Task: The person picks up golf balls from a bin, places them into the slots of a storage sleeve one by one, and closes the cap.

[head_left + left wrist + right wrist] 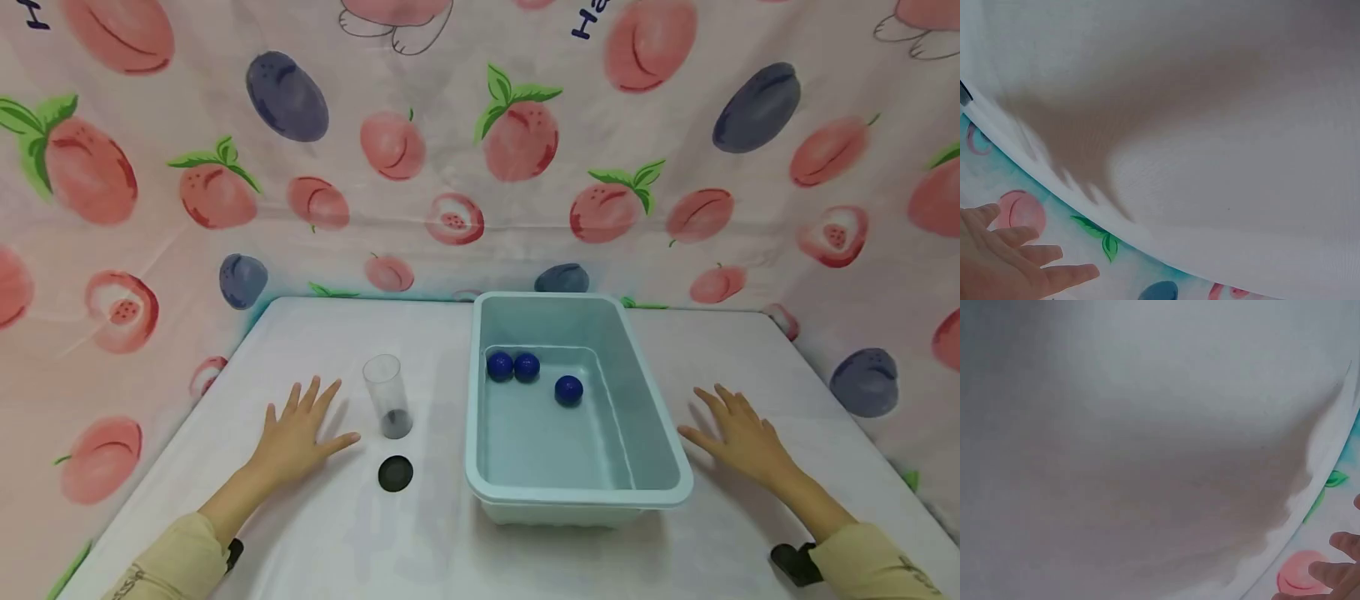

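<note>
In the head view my left hand (292,442) is spread over the white table, holding nothing. Just right of it stands a clear, open-topped cylinder (386,392) with a dark bottom. A black disc (395,473) lies flat in front of the cylinder. A pale blue-green plastic basin (577,497) occupies the middle right, with three dark blue balls (568,391) inside, two of them side by side at the far left. To the right of the basin my right hand (742,437) is extended with its fingers apart, also holding nothing. Both wrist views show fingers (1072,275) and shadows on the tabletop.
The white tabletop (322,533) extends around the basin. Behind and beside it hangs a cloth (450,150) printed with peaches and plums. A black wrist strap piece (795,564) shows by the right sleeve (873,562).
</note>
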